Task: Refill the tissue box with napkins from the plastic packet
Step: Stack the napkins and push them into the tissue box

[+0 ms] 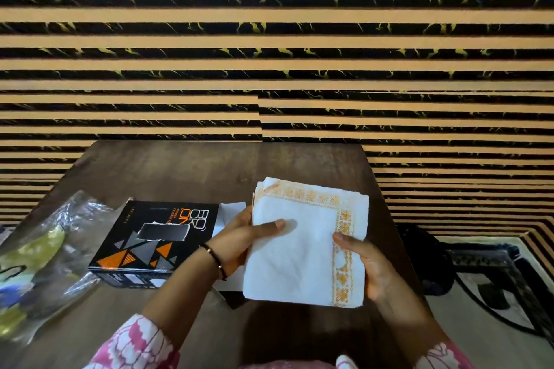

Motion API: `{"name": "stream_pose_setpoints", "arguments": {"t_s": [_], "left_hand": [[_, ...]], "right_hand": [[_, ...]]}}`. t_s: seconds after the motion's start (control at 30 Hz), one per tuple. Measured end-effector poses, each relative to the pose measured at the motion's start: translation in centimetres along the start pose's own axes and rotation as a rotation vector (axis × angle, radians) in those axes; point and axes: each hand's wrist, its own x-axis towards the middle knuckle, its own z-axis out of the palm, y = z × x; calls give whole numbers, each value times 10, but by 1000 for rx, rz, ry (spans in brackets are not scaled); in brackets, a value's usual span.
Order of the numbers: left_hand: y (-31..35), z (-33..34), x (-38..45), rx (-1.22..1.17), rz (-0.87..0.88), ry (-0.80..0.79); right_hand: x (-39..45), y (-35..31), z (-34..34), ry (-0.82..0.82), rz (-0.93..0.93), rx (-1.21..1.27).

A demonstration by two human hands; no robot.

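Note:
A stack of white napkins with an orange patterned border is held above the table, right of centre. My left hand grips its left edge, thumb across the top sheet. My right hand holds the right edge, thumb on the border. The black tissue box, printed with orange and grey triangles, lies flat on the table left of the napkins; its end flap stands open toward them. The crumpled clear plastic packet with green and blue print lies at the far left.
The dark wooden table ends at a wall of tan and black stripes. Its right edge runs close past my right hand, with a patterned rug on the floor beyond. A dark object sits on the floor by the table's right side.

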Motion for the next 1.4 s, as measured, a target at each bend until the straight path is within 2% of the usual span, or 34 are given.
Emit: {"name": "stream_pose_setpoints", "arguments": {"t_s": [0.17, 0.37, 0.6, 0.73, 0.8, 0.93, 1.07, 1.13, 1.2, 1.27, 1.4], "left_hand": [[-2, -13, -2, -75, -26, -30], [-3, -30, -8, -216, -61, -98], [9, -46, -11, 27, -59, -82], [14, -55, -17, 143, -109, -160], [16, -57, -21, 190, -100, -142], [20, -54, -23, 322, -54, -61], [25, -71, -20, 615, 54, 66], [30, -95, -16, 1003, 105, 89], [31, -119, -9, 1460, 53, 62], [24, -133, 0, 1742, -42, 2], [14, -139, 15, 1916, -172, -115]], "right_hand": [[6, 0, 13, 27, 35, -58], [5, 14, 16, 11, 59, 190], [1, 14, 38, -19, 108, 37], [4, 14, 41, 27, 100, 68], [1, 11, 47, 25, 102, 66], [1, 12, 50, 150, 89, -3], [6, 13, 46, 243, 10, 51], [8, 15, 38, 281, -41, 101], [6, 14, 34, 284, -70, 121], [7, 13, 33, 273, -72, 133], [8, 16, 32, 248, -26, 181]]}}
